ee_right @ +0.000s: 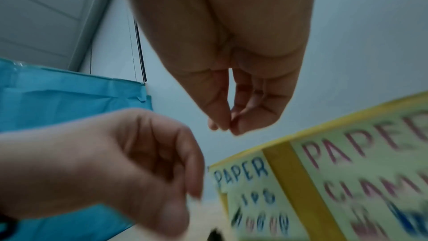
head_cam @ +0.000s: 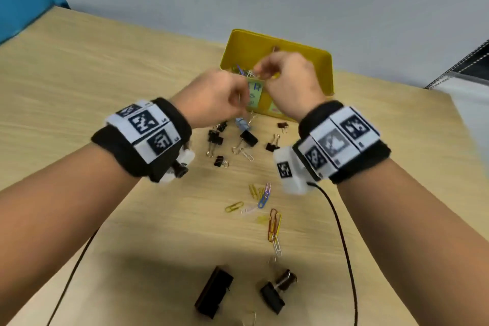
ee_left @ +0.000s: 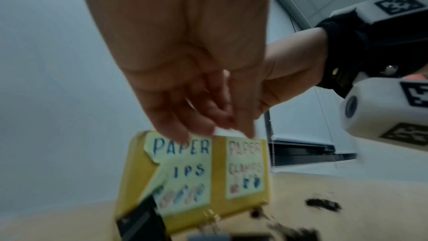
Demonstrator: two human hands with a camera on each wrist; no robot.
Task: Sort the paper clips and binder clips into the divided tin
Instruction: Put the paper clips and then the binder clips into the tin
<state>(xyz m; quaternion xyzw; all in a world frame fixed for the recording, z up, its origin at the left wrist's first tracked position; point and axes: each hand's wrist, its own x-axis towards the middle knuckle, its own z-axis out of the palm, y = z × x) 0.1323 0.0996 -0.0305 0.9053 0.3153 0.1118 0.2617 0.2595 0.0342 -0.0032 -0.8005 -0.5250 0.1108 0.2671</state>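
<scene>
both hands' grips unclear, left hand (head_cam: 214,98) and right hand (head_cam: 288,79) above one yellow tin (head_cam: 312,61).

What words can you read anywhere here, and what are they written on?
"PAPER ... IPS": left label on the yellow tin; a hole in the label takes the start of the second word.
"PAPER CLAMPS": right label on the tin.
Wristband markers: black-and-white patterns, with tiny print too small to read.
</scene>
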